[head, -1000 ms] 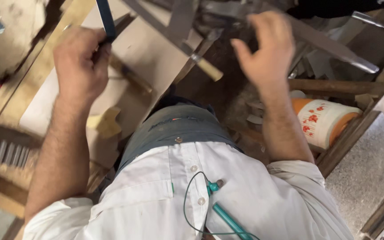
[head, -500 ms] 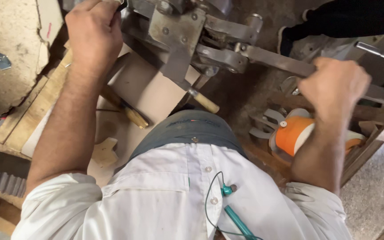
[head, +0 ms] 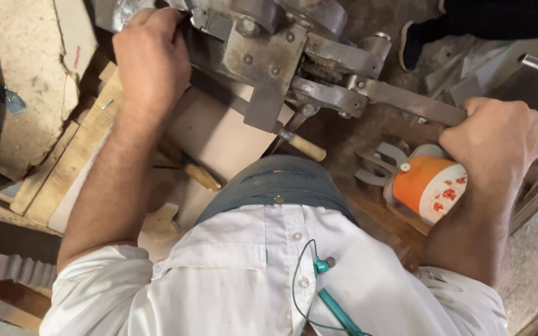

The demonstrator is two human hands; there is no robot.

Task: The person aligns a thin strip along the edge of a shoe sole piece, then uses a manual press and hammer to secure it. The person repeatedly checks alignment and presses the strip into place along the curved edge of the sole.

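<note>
The right hand (head: 499,134) is clenched around the outer end of the steel lever (head: 406,102), far from its pivot. The left hand (head: 151,59) is closed on the press body (head: 269,50), just above the cardboard sheet (head: 219,130). The lever appears heavy and rigid; gripping farthest from the pivot likely gives most leverage.

Looks like a workshop: greasy steel lever machine (head: 294,68), wood offcuts (head: 76,155), metal scraps (head: 375,165) lying around on a dusty floor (head: 524,274).

Cluttered wooden workbench (head: 63,168); gritty concrete floor (head: 533,274)
</note>
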